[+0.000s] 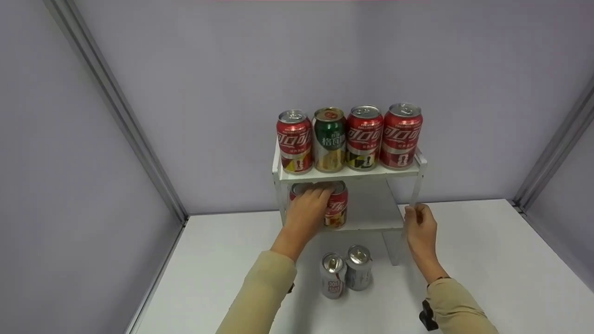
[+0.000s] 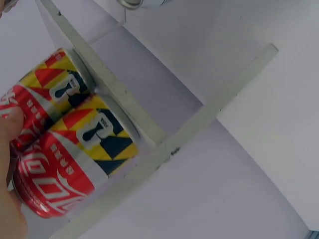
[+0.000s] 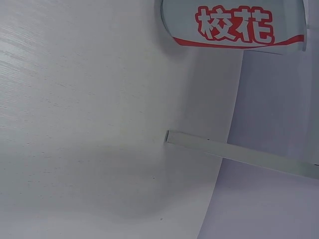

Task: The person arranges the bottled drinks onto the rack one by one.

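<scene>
My left hand (image 1: 307, 208) reaches onto the middle level of a white two-tier rack (image 1: 348, 176). Its fingers bend over the tops of two red Coca-Cola cans standing side by side. In the left wrist view the thumb lies on the front of the inner can (image 2: 56, 93); the outer can (image 2: 75, 157) stands beside the rack's left upright. The hand covers part of both cans. At the rack's right upright (image 1: 416, 188), my right hand (image 1: 422, 228) pinches the post between thumb and fingers.
On the top level stand a red can (image 1: 295, 144), a green-and-gold can (image 1: 330, 141) and two more red cans (image 1: 364, 139). Below, two silver cans (image 1: 332, 283) stand on the white table (image 1: 222, 269). Grey walls (image 1: 222, 93) enclose the table.
</scene>
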Demonstrator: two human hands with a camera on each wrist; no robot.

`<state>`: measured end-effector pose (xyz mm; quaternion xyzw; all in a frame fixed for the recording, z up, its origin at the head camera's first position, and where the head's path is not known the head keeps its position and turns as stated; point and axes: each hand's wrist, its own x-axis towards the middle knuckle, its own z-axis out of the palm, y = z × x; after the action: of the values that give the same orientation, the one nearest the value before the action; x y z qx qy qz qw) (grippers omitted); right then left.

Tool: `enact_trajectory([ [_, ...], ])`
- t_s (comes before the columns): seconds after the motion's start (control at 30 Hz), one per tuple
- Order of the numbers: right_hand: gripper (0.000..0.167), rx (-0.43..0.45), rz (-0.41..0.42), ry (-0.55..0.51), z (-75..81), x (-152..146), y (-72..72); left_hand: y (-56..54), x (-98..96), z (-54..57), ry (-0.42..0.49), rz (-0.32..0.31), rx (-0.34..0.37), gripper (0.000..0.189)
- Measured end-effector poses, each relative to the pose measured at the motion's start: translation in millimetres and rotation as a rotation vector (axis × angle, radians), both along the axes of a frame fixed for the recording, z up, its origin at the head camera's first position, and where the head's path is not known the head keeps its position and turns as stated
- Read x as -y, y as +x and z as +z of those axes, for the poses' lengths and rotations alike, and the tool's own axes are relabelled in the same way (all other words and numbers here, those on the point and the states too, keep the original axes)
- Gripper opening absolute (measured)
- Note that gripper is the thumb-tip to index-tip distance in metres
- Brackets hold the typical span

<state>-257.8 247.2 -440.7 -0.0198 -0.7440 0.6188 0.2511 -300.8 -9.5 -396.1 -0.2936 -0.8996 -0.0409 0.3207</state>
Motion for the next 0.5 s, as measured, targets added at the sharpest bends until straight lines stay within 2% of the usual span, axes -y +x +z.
enact_trajectory([
  [0.13,0.018,0.004,-0.019,0.021,0.9,-1,0.5,-1.0,-8.9,-5.1,-0.002,0.062,-0.093,0.039],
  [0.23,0.017,0.007,-0.04,0.034,1.8,0,1.1,-0.6,-13.1,-8.0,-0.027,0.1,-0.136,0.038],
  [0.33,0.017,0.001,-0.046,0.042,2.1,0,1.1,0.2,-17.6,-11.0,-0.047,0.131,-0.142,0.041],
  [0.5,0.017,-0.009,-0.034,0.045,0.5,1,0.9,2.1,-25.4,-15.1,-0.071,0.196,-0.106,0.048],
])
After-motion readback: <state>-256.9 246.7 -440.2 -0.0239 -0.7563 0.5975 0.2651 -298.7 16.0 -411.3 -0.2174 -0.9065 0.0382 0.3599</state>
